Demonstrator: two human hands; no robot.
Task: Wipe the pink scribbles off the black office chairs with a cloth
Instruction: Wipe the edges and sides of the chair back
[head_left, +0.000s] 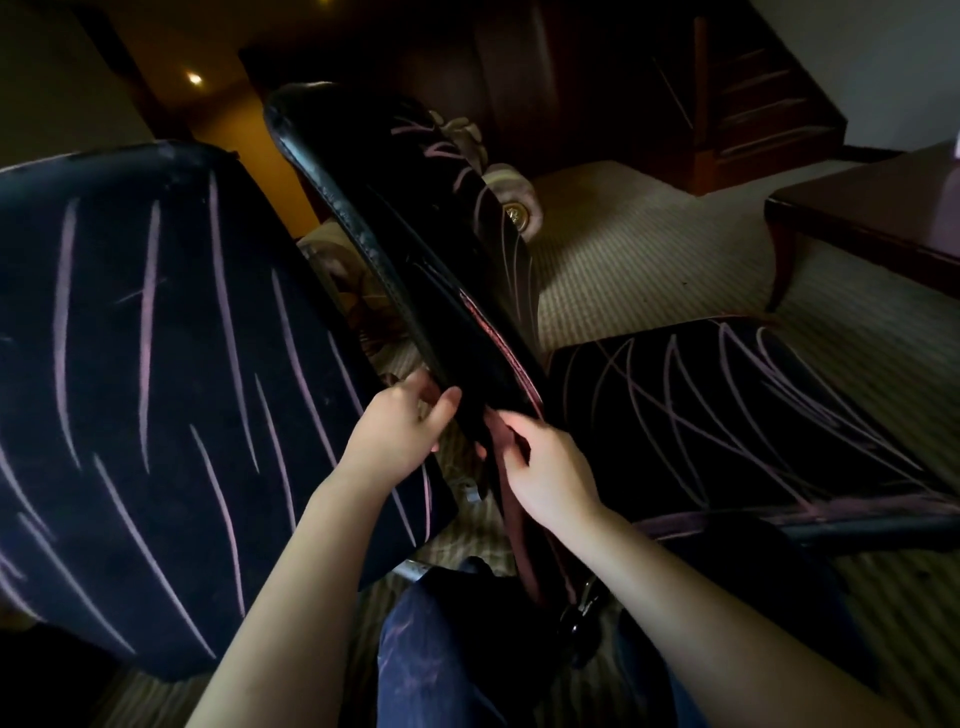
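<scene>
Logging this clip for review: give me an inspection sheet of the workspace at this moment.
Surface: striped carpet.
Job's things: left chair panel, middle chair panel edge-on, right chair panel, all black with pink scribbles; cloth not clearly seen.
Clutter: nothing seen.
Grippers: left hand grips middle chair panel; right hand on a dark reddish strip, grip unclear.
Cables: nothing seen.
Surroundings: wooden table, floral armchair, dim room.

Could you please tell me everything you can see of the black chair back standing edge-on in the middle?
The chair back is black and leather-like, with a stitched seam along its scuffed rim. It stands edge-on, leaning away to the upper left. Pink scribbles mark its right face. The left hand grips its lower end; the right hand pinches a dark pink strip beside it.
</scene>
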